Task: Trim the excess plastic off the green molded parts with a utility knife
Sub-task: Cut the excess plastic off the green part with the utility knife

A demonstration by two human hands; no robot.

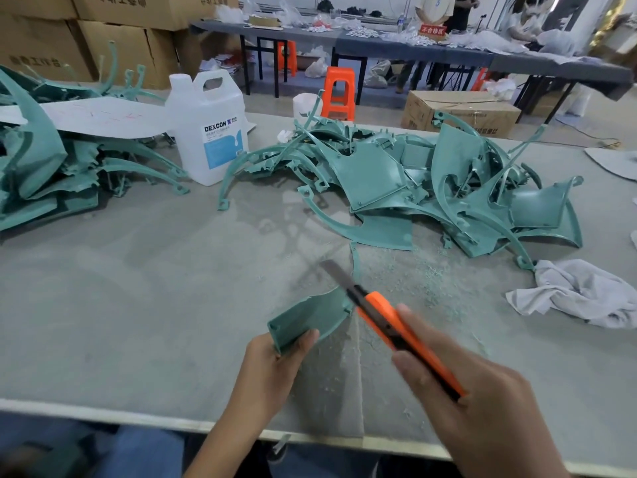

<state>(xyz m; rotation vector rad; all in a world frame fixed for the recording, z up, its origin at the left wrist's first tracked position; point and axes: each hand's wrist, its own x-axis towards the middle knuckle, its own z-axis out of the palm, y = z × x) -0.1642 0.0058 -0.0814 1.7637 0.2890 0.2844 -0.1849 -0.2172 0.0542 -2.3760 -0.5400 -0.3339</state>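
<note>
Trimming step, 1 green part (310,319): curved, held just above the table (138,288) near its front edge. The left hand (275,367) pinches its near end between thumb and fingers.

Utility knife (389,322): 1, orange, blade out, gripped in the curled fingers of the right hand (482,408). The blade crosses the part's far right corner; contact is too blurred to tell.

Method advised: low blade angle, thin passes, strokes away from the holding thumb.

Stock:
- 2 heaps of green parts, right heap (431,188) and left heap (41,167), pieces too tangled to count
- 1 white jug (210,132)
- 1 grey rag (586,294)
- shavings (413,281), uncounted
</note>
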